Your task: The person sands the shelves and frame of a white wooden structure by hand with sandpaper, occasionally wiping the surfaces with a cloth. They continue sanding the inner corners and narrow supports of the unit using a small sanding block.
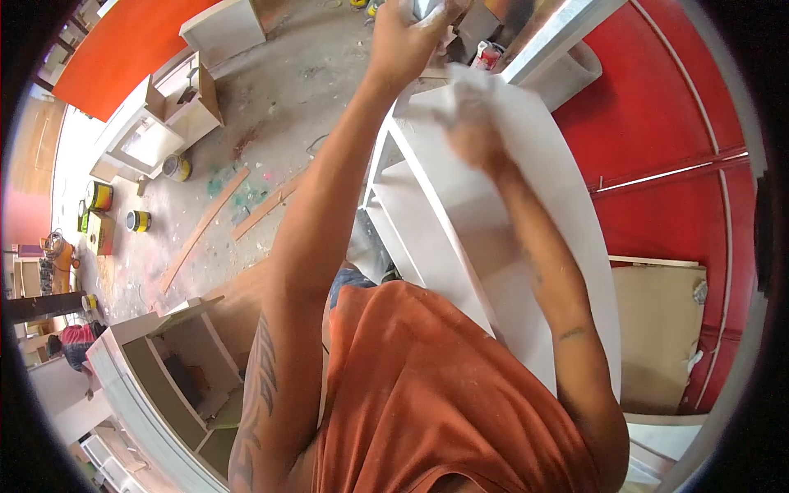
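My right hand (477, 140), smeared by motion, is over the far end of a white-painted cabinet (526, 205). Its fingers are closed on a whitish cloth-like piece (472, 82), too blurred to show its exact kind, pressed close to the smooth white panel. At the top edge of the view, my left hand (403, 41) is raised and wrapped round a pale grey object (426, 8), mostly cut off by the frame. Open compartments with shelves (411, 214) show along the cabinet's left side.
A red panelled wall (657, 107) runs along the right, with a tan board (657, 337) leaning there. Paint cans (177, 168) and wooden strips (205, 230) lie on the stained floor. Other cabinets (177, 378) stand left, near a bent-over person (76, 343).
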A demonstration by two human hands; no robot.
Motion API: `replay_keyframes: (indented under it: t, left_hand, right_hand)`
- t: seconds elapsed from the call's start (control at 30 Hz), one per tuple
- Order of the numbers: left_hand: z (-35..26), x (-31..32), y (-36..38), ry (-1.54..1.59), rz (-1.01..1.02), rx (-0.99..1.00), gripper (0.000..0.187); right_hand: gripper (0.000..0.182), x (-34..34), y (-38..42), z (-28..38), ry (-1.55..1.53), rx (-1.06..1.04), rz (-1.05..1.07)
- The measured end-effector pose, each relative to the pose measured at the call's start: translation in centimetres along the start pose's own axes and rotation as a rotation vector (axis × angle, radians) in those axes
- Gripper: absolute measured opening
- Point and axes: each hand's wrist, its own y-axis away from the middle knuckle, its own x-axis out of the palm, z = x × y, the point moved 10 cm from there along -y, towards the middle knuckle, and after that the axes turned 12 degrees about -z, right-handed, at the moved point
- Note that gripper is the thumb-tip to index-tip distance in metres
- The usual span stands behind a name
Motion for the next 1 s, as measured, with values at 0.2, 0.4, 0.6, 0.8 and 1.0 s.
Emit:
replay_keyframes:
  t: [0.2,0.4,0.6,0.8,1.0]
  left_hand:
    - [-0.4,0.2,0.1,-0.018,0.013,-0.011,0.034]
    - [-0.2,0.0,0.2,0.056,0.007,-0.001,0.034]
    - [-0.1,0.1,0.0,0.119,0.004,-0.026,0.032]
    - [0.1,0.0,0.2,-0.037,0.017,-0.055,0.036]
    - [0.6,0.1,0.3,0.026,0.018,-0.073,0.034]
  right_hand:
    - [0.061,-2.0,0.2,-0.4,-0.246,-0.029,0.242]
    - [0.075,-0.6,0.3,5.9,-0.216,-0.099,0.071]
    - [0.061,-1.4,-1.0,-5.0,-0.126,0.022,0.156]
    - [0.071,-4.0,0.7,9.1,-0.171,-0.141,0.059]
    - [0.072,-0.5,0.8,-5.9,-0.106,0.012,0.176]
